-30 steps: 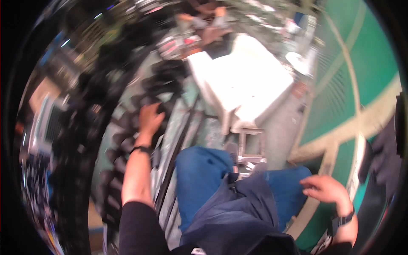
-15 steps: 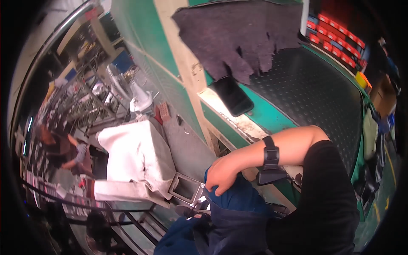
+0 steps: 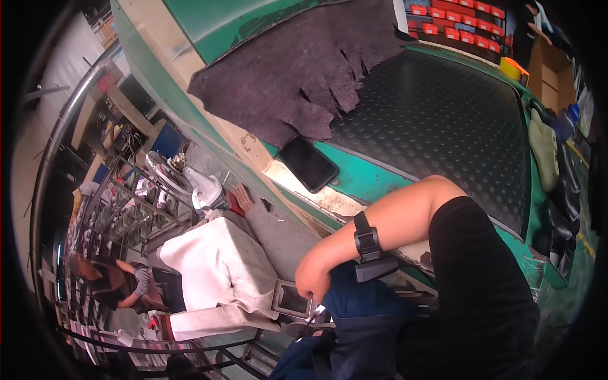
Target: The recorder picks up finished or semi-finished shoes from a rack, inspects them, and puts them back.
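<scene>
My right hand [image 3: 313, 277] hangs bent at the wrist beside my knee in blue trousers [image 3: 354, 291]. Its fingers curl downward and look closed. A thin dark piece shows just below them, too small to name. A black strap with a small dark box [image 3: 373, 263] sits round my right wrist and forearm. Just left of the hand is an open rectangular metal frame [image 3: 293, 297], next to a white cloth-covered block [image 3: 221, 272]. My left hand does not show.
A dark phone [image 3: 308, 164] lies on the green machine edge, partly touching a ragged dark leather hide [image 3: 285, 76]. A black studded mat [image 3: 437, 120] spreads beyond. Shoe forms [image 3: 544, 149] line the right side. A white fan [image 3: 190, 180] and a person [image 3: 120, 285] are on the left.
My view has shifted, so the mat and phone sit further left. My right hand has turned downward, its fingers more curled. The other person's gloved hands have come together.
</scene>
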`<state>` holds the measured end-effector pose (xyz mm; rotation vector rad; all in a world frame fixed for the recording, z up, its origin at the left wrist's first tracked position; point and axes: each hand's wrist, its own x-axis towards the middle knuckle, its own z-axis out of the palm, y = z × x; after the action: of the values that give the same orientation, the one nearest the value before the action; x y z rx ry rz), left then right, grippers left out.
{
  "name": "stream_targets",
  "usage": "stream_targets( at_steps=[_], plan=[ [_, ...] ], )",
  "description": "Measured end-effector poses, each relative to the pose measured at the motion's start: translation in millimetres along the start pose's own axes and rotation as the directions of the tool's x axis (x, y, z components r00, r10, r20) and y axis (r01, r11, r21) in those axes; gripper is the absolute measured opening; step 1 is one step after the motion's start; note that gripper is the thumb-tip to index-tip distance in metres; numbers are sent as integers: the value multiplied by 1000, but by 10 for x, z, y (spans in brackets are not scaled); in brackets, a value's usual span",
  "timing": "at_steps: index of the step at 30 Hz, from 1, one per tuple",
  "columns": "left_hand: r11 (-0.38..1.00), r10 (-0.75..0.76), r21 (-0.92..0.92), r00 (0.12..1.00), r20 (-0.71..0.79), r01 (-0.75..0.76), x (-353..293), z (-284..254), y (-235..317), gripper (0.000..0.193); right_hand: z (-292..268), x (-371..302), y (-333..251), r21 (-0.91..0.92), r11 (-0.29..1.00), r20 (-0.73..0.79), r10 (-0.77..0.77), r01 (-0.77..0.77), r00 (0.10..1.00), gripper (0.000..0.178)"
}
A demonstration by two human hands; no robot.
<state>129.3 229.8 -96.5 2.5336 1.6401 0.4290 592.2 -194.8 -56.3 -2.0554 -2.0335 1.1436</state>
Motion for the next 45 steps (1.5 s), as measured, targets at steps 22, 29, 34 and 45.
stream_targets(
  at_steps=[22,29,34,45],
  plan=[
    [808,341,-566,656,673,161,-707,478,881,43,-81,-142,-55,-38,999,69,25,-22,997,46],
    [937,298,-332,251,921,107,-145,1335,406,48,-170,-232,-106,-28,996,63,84,-82,995,48],
    [986,167,-167,-67,984,12,-45,1768,372,49,-195,-256,-126,-35,996,67,79,-77,995,49],
    [981,159,-141,135,978,-134,-40,1731,486,48,-247,-295,-203,-46,995,109,90,-86,990,49]
  ],
)
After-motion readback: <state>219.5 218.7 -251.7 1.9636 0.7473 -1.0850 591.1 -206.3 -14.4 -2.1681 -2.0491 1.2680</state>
